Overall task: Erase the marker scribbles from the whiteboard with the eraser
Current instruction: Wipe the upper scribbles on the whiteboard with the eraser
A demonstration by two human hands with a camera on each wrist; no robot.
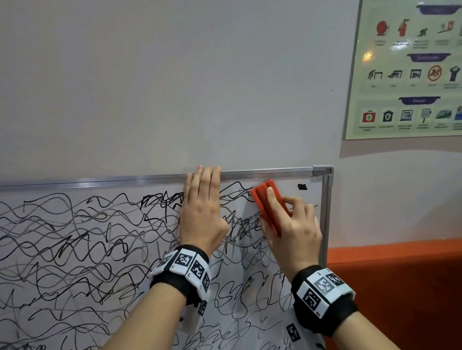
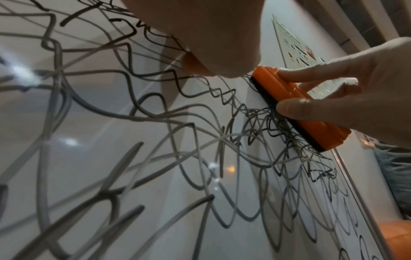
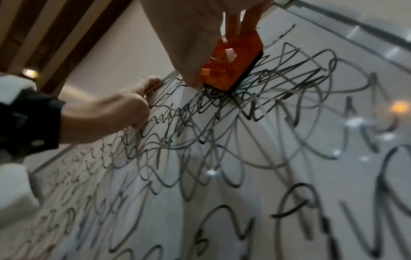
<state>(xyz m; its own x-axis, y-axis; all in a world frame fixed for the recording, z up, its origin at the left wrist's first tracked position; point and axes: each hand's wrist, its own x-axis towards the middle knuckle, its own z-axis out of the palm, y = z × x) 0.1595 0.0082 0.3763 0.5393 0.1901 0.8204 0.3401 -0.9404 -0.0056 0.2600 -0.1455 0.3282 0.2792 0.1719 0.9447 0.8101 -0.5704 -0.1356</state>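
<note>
1. An orange eraser [image 1: 267, 207] with a dark felt pad lies pressed against the whiteboard [image 1: 87, 247], close to the board's upper right corner, at about two o'clock from the board's middle.
2. The right hand [image 1: 292, 226] grips the eraser: the thumb on its lower left side edge, the forefinger stretched along its ribbed back, the other fingers curled round its far side.
3. Black marker scribbles [image 1: 61, 233] cover nearly all of the board. A small bare patch shows at one o'clock from the eraser, with a small black mark [image 1: 302, 187] in it.
4. The left hand [image 1: 202, 208] lies flat on the board at nine o'clock from the eraser, just beside it, fingers straight and close together, their tips over the metal top frame [image 1: 265, 171].
5. Both wrists wear black bands with white square-patterned tags.
6. On the grey wall at one o'clock hangs a green safety poster [image 1: 417, 69]. An orange surface [image 1: 405, 304] shows at four o'clock, beyond the board's right edge.
</note>
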